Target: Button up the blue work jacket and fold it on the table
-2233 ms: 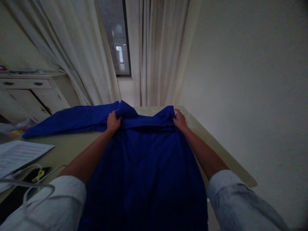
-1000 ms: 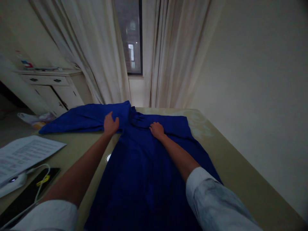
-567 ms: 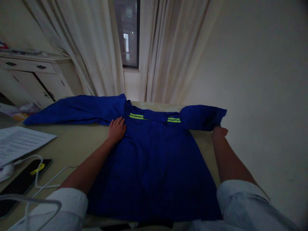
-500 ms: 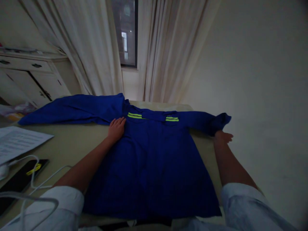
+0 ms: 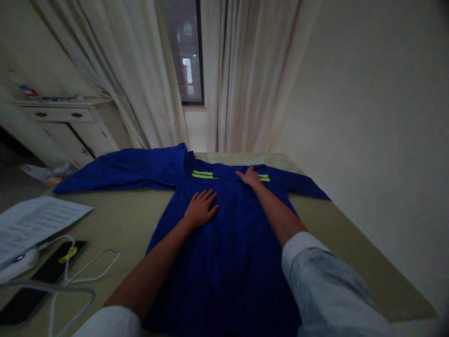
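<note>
A blue long-sleeved jacket (image 5: 228, 252) lies spread on the table, its two sleeves stretched out to the left and right. Yellow-green stripes cross its upper chest on both sides. My left hand (image 5: 201, 208) rests flat on the chest with fingers spread, below the left stripes. Near the collar, my right hand (image 5: 250, 177) lies on the fabric with its thumb held apart, partly covering the right stripes. Neither hand grips the cloth. The right sleeve hangs at the table's right edge.
Left on the table (image 5: 122, 220) are a printed paper sheet (image 5: 45, 215), a dark phone-like slab (image 5: 38, 285), a white device (image 5: 23, 264) and white cables (image 5: 101, 276). Curtains (image 5: 245, 84) and a window stand behind; a cabinet (image 5: 66, 126) is at the back left.
My right hand has left the right sleeve's cuff and moved inward to the collar. My left hand has slid right onto the chest. The right sleeve now lies straighter.
</note>
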Tool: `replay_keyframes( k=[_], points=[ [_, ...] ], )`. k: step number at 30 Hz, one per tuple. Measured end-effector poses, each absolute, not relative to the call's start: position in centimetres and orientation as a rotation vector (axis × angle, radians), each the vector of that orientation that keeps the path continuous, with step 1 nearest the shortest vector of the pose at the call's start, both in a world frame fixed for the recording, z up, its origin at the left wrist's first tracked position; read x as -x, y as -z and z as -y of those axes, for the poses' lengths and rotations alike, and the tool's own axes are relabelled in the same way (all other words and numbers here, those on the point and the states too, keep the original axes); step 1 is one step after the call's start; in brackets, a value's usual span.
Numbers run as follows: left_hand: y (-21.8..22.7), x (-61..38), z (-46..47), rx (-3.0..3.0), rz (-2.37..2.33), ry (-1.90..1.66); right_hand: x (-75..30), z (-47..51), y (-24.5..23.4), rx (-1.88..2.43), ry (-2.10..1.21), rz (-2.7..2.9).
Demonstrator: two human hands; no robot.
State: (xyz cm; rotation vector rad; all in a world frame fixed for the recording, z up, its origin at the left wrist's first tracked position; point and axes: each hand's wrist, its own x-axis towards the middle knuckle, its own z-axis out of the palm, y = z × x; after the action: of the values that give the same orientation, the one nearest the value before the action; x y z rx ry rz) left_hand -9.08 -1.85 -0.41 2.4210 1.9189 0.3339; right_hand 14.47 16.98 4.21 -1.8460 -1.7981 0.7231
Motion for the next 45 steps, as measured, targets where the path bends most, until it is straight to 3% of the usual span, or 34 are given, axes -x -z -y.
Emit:
replay_keyframes(
  k=[11, 15, 19, 21, 24, 32, 40, 45],
  points=[
    [0.4, 9.2, 1.3, -2.414, -1.903, -0.404, -12.0, -21.9, -12.8, 1.279, -0.917, 1.459],
    [0.0, 9.2, 1.4, -2.432, -1.902, -0.47, -12.6, -11.9, -10.6, 1.218, -0.818, 2.023],
    [-0.8, 9.2, 2.0, -2.514, -1.906, -0.56, -13.7, 2.0, -7.6, 0.368, -0.878, 2.881],
    [-1.6, 8.9, 2.8, -2.571, -1.893, -0.537, -15.1, 7.1, -6.9, 0.255, -0.745, 3.001],
    [-2.5, 8.3, 5.4, -2.587, -1.87, -0.428, -18.4, 11.1, -6.5, 0.435, -0.566, 2.979],
    [-1.5, 7.8, 16.0, -2.627, -1.515, -0.368, -25.9, 14.5, -4.8, 1.161, -0.835, 2.365],
    [-4.2, 4.6, 23.5, -2.606, -1.202, -0.455, -22.9, 15.9, -6.3, 0.93, -0.618, 2.503],
    [-2.3, 1.5, 27.0, -2.792, -1.226, -0.489, -19.8, 11.9, -6.2, 0.872, -0.456, 2.737]
  ],
)
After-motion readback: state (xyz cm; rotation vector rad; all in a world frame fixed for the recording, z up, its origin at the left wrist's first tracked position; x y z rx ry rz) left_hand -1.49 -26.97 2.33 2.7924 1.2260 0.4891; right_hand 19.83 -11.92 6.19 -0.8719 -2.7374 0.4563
